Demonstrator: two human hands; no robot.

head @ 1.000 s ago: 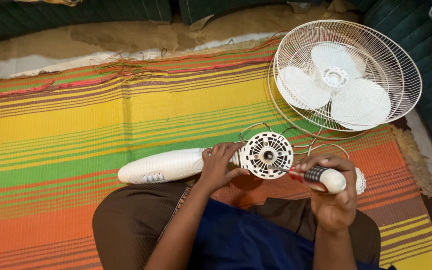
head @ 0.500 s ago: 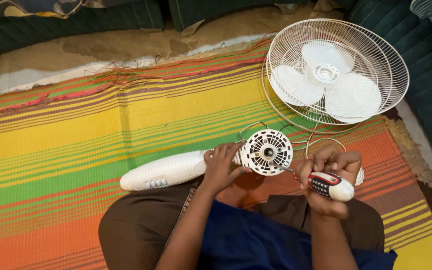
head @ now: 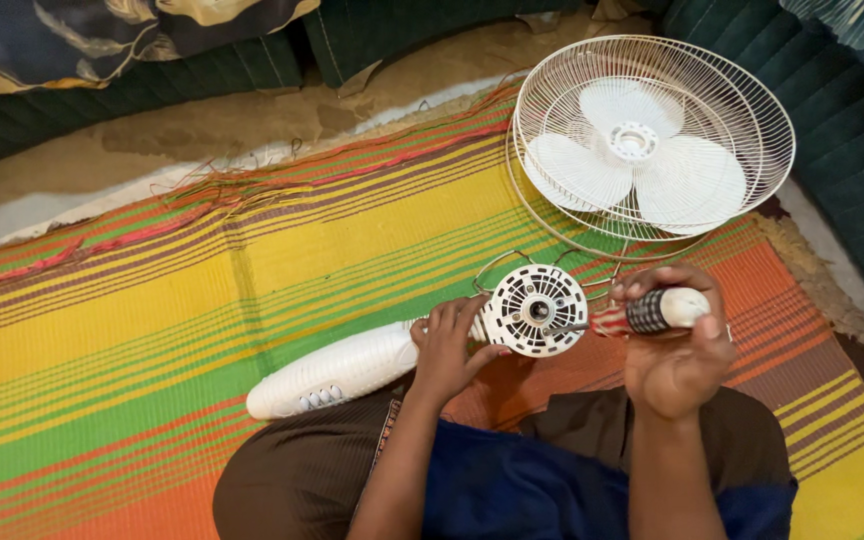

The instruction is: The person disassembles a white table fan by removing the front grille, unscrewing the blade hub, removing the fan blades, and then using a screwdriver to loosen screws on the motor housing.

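My left hand [head: 449, 345] grips the neck of a white fan body [head: 337, 368] that lies across my lap and the striped mat. Its round motor face [head: 535, 309] points up toward me. My right hand [head: 674, 350] is closed around a screwdriver [head: 652, 312] with a red, black and white handle, held almost level. The metal tip rests against the right side of the motor face.
A white wire fan guard [head: 742, 110] with a three-blade propeller [head: 632, 160] inside lies on the mat at the upper right. Thin wire clips [head: 512, 258] lie behind the motor. Dark green cushions [head: 852, 150] border the mat at the right and back.
My right hand has rolled over and lifted, swinging the screwdriver handle from low right up to nearly level. The camera view has tilted; the left hand keeps its hold.
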